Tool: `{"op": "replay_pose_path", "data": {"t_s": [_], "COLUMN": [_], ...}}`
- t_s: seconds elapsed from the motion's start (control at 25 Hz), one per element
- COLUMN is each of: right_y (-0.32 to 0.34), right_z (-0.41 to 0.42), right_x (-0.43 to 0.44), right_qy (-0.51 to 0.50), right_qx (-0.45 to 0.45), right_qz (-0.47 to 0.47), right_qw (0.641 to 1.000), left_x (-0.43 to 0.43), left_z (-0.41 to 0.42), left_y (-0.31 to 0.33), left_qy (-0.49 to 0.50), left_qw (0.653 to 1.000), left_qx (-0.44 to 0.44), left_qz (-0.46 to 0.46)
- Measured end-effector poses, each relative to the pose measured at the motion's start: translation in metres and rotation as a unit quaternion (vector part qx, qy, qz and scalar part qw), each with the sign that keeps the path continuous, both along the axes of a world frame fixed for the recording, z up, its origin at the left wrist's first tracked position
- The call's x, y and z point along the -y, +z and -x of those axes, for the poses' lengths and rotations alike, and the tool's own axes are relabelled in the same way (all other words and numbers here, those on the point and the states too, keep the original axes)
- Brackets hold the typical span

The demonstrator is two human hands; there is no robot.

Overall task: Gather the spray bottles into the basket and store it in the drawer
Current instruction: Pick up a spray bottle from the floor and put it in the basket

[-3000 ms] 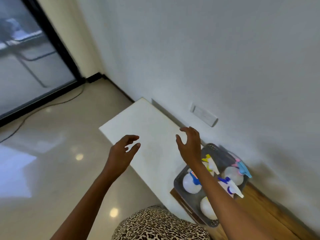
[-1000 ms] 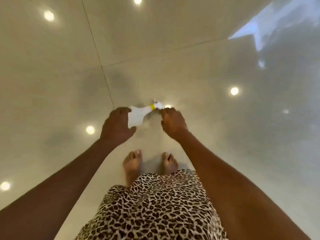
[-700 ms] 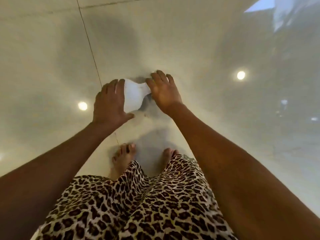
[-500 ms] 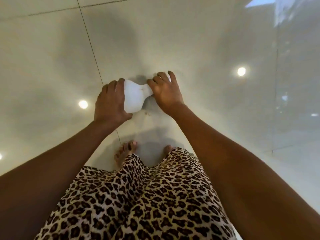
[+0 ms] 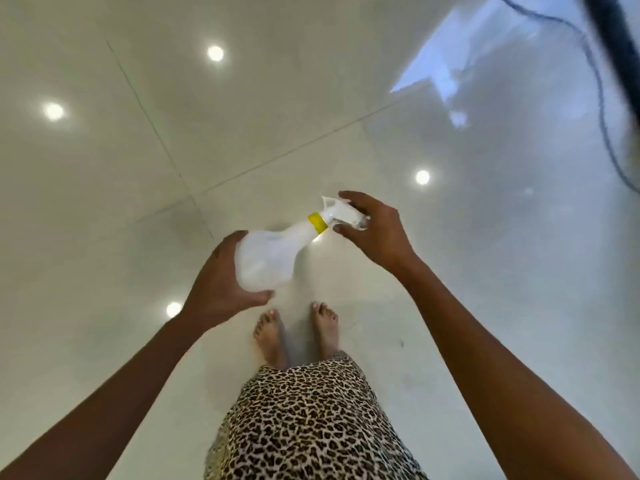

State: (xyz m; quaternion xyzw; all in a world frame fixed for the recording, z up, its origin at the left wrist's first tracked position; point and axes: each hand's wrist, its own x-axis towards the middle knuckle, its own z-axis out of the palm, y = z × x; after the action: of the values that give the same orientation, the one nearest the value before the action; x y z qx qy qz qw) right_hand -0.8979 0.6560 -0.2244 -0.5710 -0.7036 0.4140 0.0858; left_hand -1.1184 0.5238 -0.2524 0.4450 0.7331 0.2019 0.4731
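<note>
A white spray bottle with a yellow collar and a white trigger head is held in the air above the floor, lying nearly level. My left hand cups its round body from below and the left. My right hand grips the trigger head at the bottle's far end. The basket and the drawer are out of view.
Glossy pale floor tiles fill the view, with ceiling-light reflections. My bare feet stand just below the bottle. A dark cable runs along the floor at the top right, by a black frame edge.
I turned from the counter and basket to the floor, bent down and took the bottle in both hands. It has since come up off the floor as I straightened.
</note>
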Motion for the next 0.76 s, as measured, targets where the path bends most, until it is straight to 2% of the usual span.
{"op": "replay_pose_path", "data": {"t_s": [0.16,0.28,0.48,0.64,0.76], "right_y": [0.14,0.232,0.348,0.405,0.437], "right_z": [-0.043,-0.079,-0.15,-0.212,-0.262], "right_x": [0.027,0.065,0.146,0.241,0.348], "right_qy": [-0.148,-0.205,-0.286,-0.381,-0.459], "right_qx": [-0.084,-0.099,-0.043,0.032,0.067], "right_qz": [0.017,-0.044,-0.188,-0.27,-0.285], "right_qw": [0.985,0.973,0.939,0.884,0.839], "left_x": [-0.013,-0.017,-0.007,0.04,0.116], "left_z": [-0.036,-0.077,-0.175,-0.268,-0.34], "left_y": [0.12,0.19,0.281,0.329,0.355], "left_qy": [-0.06,-0.128,-0.251,-0.32,-0.399], "left_qw": [0.996,0.987,0.951,0.917,0.878], "left_qx": [0.028,0.033,0.072,0.051,0.088], "left_qz": [-0.056,-0.091,-0.166,-0.232,-0.251]}}
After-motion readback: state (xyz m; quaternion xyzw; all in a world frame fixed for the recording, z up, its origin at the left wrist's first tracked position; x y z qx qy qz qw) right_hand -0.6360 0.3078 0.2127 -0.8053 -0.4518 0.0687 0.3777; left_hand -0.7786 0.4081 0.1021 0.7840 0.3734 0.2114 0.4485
